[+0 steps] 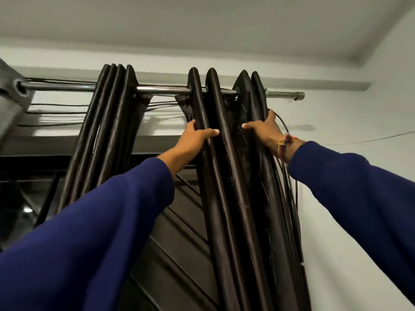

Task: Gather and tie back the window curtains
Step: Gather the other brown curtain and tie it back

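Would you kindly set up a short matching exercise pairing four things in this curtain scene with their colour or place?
Things:
1. curtain rod
2. right curtain
3. left hand
4. right hand

Descriptions:
A. dark brown, hanging in folds
B. grips the curtain's outer edge, nearest the wall
C. shiny metal, horizontal
D. grips the curtain's inner folds

Pairs: 1-C, 2-A, 3-D, 4-B

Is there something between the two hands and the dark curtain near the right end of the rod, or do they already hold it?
Nothing visible stands between. The left hand grips the folds of the dark curtain from the left and the right hand grips them from the right, just below the rod. Thin black cables hang beside the right hand.
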